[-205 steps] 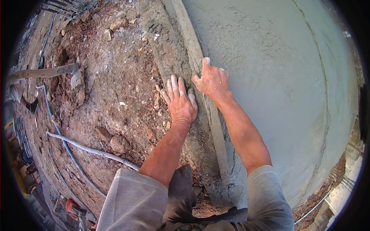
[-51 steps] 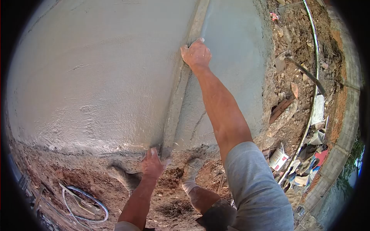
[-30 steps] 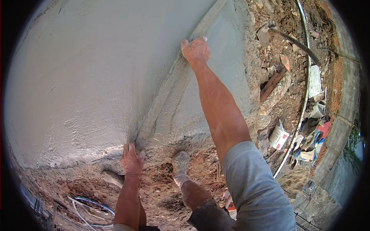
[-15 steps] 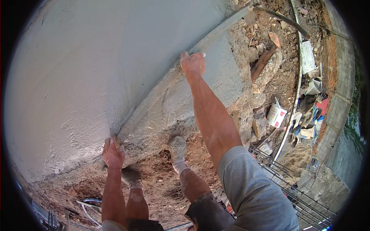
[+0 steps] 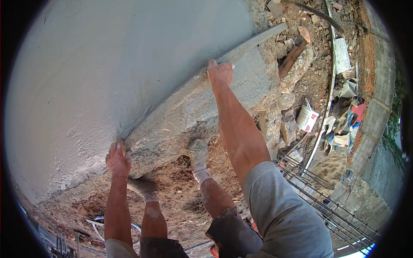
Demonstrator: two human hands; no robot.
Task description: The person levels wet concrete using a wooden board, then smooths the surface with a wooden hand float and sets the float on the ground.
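Right hand clenched on bar, L hand at its near end

The right hand (image 5: 221, 74) is grasping a long, straight, cement-coated bar (image 5: 262, 37); the left hand (image 5: 118, 163) has its fingertips at the near end, but I cannot tell if they are closed on it. The bar lies diagonally along the broad, smooth, wet grey concrete (image 5: 107, 64), w/ its far end out past the concrete edge, over the rubble side.

From where I stand, main risk, I think, is a groove in the surface, e.g. if one hand presses more & the bar tilts. Also the near end could slip, b/c wet cement can make fingers slide. A foot could lose its hold too, as the soil (image 5: 178, 172) looks loose & uneven.

Count: 2 hands, 1 bar, 1 concrete surface, 2 mud-covered shoes (left shoe (image 5: 144, 188), right shoe (image 5: 198, 155)), 1 white plastic bucket w/ red marks (image 5: 306, 119), approx. 1 lattice of thin dark steel rods (image 5: 325, 206); its rods I cannot count exactly.
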